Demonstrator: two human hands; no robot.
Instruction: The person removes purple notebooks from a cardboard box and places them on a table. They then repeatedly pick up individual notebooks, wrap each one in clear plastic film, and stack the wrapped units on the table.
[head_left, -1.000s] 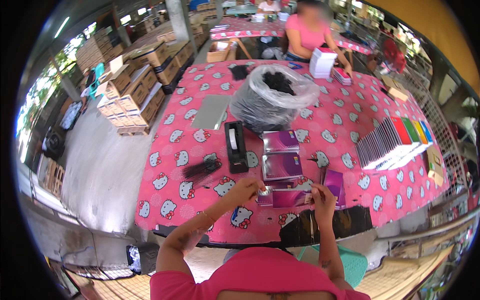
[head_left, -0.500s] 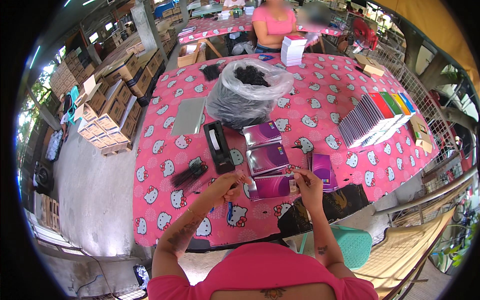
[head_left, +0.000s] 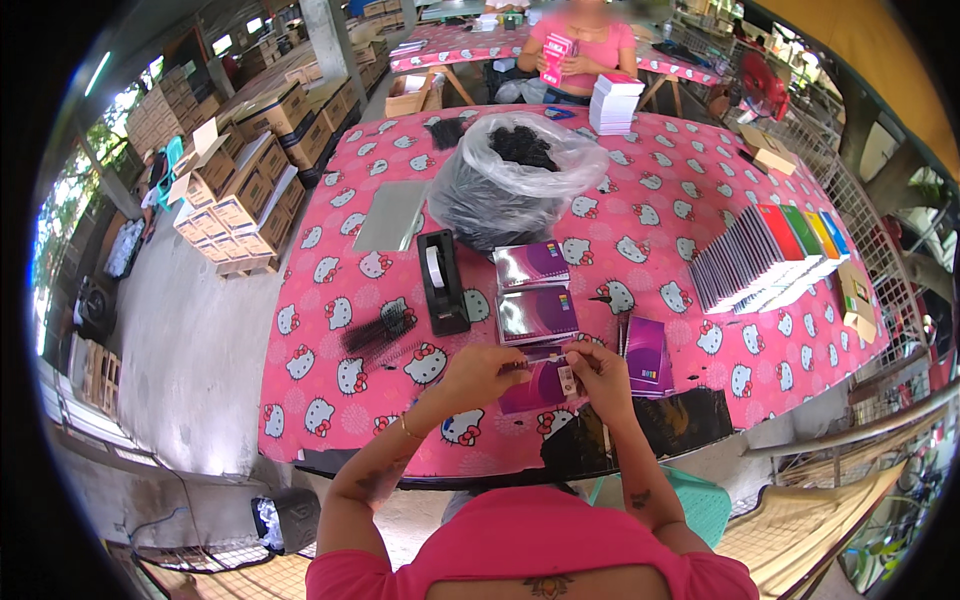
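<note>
A purple notebook (head_left: 530, 393) lies tilted between my hands near the table's front edge. My right hand (head_left: 600, 380) pinches its right upper edge beside a small pale label. My left hand (head_left: 485, 378) is closed at the notebook's upper left edge; what its fingertips grip is too small to make out. Beyond them are two piles of purple spiral notebooks (head_left: 538, 312), and more purple covers (head_left: 648, 352) lie to the right. Left of the piles stands a black tape dispenser (head_left: 442, 285), with loose black binding coils (head_left: 378, 332) nearby.
A clear plastic bag (head_left: 470, 190) full of black coils stands mid-table. Clear sheets (head_left: 392, 216) lie left of it. Upright rows of notebooks (head_left: 745, 255) and an open carton (head_left: 857, 300) are at right. Opposite, a person (head_left: 580, 60) holds a pink book near a white stack (head_left: 613, 105).
My left hand has moved right, up to the notebook, which now sits slightly lower and tilted. The person opposite has raised a pink book. The whole view has shifted a little.
</note>
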